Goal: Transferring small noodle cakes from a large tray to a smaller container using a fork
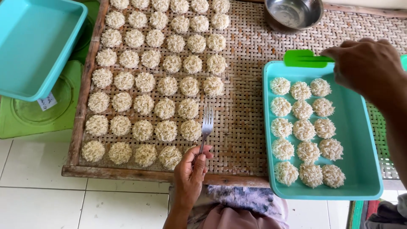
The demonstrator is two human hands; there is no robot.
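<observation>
My left hand (189, 171) grips a metal fork (207, 125) by the handle, tines pointing away over the woven bamboo tray (246, 110). Several round rice cakes (165, 108) lie in rows on that tray, just left of the fork. My right hand (368, 68) holds a green spatula (305, 58) above the far edge of a teal plastic tray (360, 140). More rice cakes (303, 129) sit in three columns in the left part of the teal tray.
A steel bowl (294, 13) stands at the far edge of the woven tray. An empty teal tray (34, 42) rests on a green stool (38, 110) at the left. White floor tiles (51, 195) lie below.
</observation>
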